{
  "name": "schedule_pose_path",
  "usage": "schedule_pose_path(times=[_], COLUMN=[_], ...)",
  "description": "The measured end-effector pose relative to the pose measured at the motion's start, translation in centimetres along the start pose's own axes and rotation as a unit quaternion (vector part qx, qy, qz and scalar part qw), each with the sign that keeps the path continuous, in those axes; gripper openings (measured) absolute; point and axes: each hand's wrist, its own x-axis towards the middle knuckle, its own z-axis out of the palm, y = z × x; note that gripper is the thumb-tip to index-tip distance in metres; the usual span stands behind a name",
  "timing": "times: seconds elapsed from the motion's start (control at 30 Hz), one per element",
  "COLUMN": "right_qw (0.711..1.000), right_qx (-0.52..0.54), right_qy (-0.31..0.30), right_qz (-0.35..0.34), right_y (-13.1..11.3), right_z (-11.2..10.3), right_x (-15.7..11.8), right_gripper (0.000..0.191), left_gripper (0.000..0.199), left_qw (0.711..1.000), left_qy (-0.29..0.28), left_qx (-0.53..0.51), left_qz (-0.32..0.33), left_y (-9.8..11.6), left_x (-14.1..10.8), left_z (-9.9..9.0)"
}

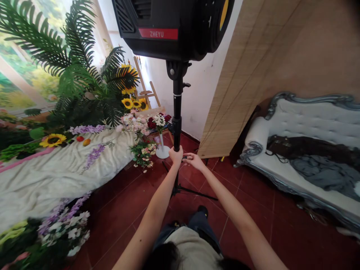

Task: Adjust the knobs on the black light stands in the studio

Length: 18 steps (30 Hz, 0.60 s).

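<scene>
One black pole (177, 107) runs through the left hand (176, 155).

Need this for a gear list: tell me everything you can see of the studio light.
The studio light is black and boxy, apparently plastic or painted metal, with slatted vents, a red label reading "ZHEYU" in pale letters, and a rounded end at right showing a yellow piece. It sits on a bracket atop a black stand; neither hand touches it. Its top is cut off, and I can't tell whether it's lit.
</scene>
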Motion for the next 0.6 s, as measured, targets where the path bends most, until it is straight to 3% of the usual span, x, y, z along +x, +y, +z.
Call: schedule_pose_path(times=[0.13, 0.3, 0.47, 0.6], right_qw=[0.998, 0.964, 0.939, 0.928], right_qx=[-0.066, -0.246, -0.302, -0.337], right_qy=[-0.014, 0.089, 0.125, 0.126], right_qz=[-0.008, -0.049, -0.109, -0.092], right_y=[-0.6, -1.3, -1.0, -1.2], right_z=[-0.2, 1.5, 3.2, 3.3], right_x=[0.1, -1.0, -3.8, -4.6], right_gripper=[0.028, 0.023, 0.034, 0.034], left_gripper=[0.027, 0.026, 0.027, 0.027], left_qw=[1.000, 1.000, 1.000, 1.000], left_qy=[0.000, 0.007, 0.006, 0.010], left_qx=[0.000, 0.000, -0.003, -0.007], left_qz=[0.005, 0.019, 0.017, 0.013], left_y=[0.2, 0.2, 0.1, 0.0], left_x=[-0.1, -0.1, -0.1, 0.0], left_z=[-0.1, -0.1, -0.2, -0.1])
